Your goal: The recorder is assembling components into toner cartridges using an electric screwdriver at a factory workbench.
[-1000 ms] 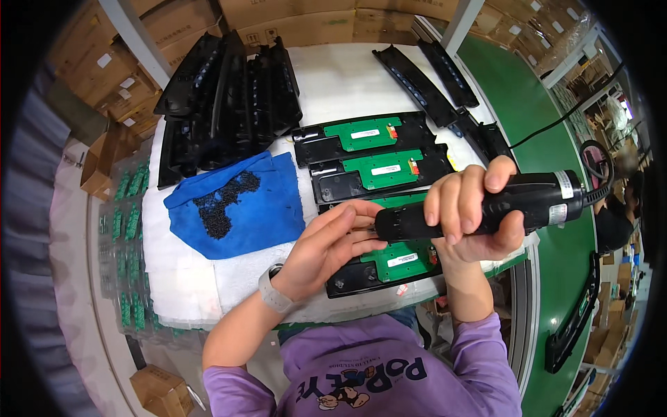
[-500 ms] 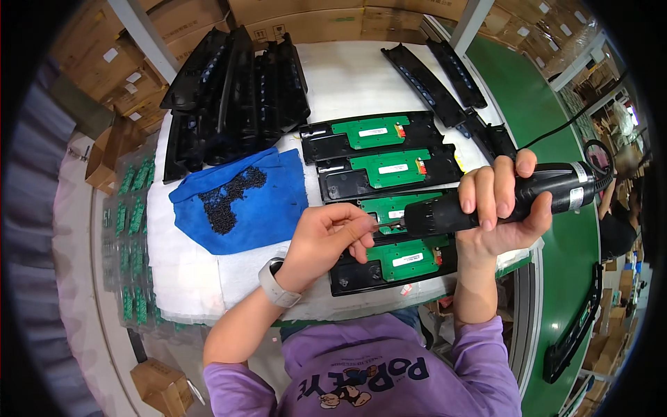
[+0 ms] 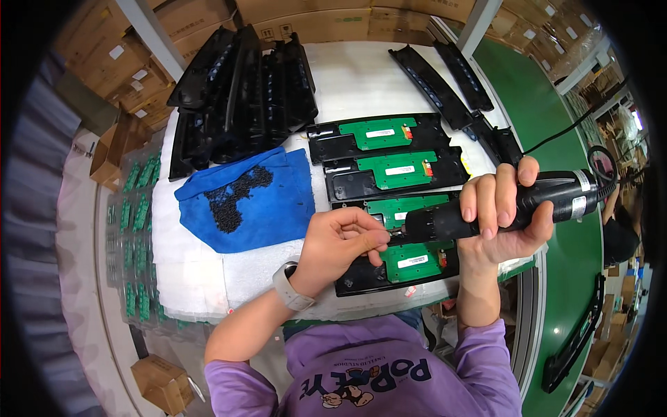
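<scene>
My right hand (image 3: pixel 504 212) is wrapped round a black electric screwdriver (image 3: pixel 431 221), held level with its nose toward the left. My left hand (image 3: pixel 351 240) pinches at the screwdriver's bit; whatever is between the fingertips is too small to make out. Beneath both hands lies a column of black plastic housings with green circuit boards, partly covered by the tool and fingers. The farthest board (image 3: pixel 375 134) and the second board (image 3: pixel 396 171) show fully; the nearest board (image 3: pixel 413 261) is partly hidden. Left of them, a blue cloth (image 3: pixel 278 222) carries a pile of small black screws (image 3: pixel 229 208).
Black housings (image 3: pixel 240 97) are stacked at the back left, and more housings (image 3: pixel 431 87) lie at the back right. A cable (image 3: pixel 566 128) runs from the screwdriver's side. A green surface (image 3: pixel 566 306) extends on the right, with a long black part (image 3: pixel 577 340). Trays of green boards (image 3: pixel 135 236) stand at left.
My left fingertips have moved right and closed in on the screwdriver's bit. The screwdriver stays level in my right hand. The whole view has shifted slightly.
</scene>
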### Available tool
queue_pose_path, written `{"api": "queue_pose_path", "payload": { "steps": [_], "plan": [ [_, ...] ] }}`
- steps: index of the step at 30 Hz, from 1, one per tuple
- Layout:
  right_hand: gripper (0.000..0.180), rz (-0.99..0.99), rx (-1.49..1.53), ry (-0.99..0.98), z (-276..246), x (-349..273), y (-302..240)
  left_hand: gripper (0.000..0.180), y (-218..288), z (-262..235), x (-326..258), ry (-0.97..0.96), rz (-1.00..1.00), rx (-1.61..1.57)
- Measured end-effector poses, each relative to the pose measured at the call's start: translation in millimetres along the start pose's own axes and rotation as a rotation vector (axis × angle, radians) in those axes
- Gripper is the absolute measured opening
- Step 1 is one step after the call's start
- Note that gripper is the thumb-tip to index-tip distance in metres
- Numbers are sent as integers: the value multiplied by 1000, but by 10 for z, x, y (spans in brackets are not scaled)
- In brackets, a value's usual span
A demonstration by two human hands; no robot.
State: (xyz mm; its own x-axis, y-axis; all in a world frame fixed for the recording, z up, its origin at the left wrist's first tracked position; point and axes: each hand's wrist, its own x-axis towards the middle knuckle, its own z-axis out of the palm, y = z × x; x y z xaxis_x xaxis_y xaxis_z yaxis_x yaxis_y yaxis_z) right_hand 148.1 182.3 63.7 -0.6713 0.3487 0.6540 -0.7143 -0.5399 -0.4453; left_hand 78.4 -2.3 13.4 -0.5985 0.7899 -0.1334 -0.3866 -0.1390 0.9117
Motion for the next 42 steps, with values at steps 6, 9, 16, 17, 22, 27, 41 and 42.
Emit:
{"api": "queue_pose_path", "payload": {
  "steps": [6,9,16,17,22,27,41,42],
  "plan": [
    [34,-20,-32,27,53,-20,7,7,-17,10,-6,39,-12,-26],
    [34,-22,-39,37,46,-25,5,7,-37,10,-3,49,30,-12],
    [34,-34,-26,94,43,-19,-17,10,-73,0,-6,81,99,-31],
    [34,-28,-23,93,36,-22,-25,11,-74,-2,-8,82,95,-51],
    [34,-14,-8,82,33,-37,-7,12,-80,6,-20,73,46,-24],
    [36,-24,8,60,31,-49,18,9,-77,14,-10,78,17,12],
    [39,394,-447,85,-176,-53,-349,23,505,-511,-23,623,455,1902],
    [39,393,-445,90,-171,-57,-326,22,474,-649,-52,666,384,1953]
  ]
}}
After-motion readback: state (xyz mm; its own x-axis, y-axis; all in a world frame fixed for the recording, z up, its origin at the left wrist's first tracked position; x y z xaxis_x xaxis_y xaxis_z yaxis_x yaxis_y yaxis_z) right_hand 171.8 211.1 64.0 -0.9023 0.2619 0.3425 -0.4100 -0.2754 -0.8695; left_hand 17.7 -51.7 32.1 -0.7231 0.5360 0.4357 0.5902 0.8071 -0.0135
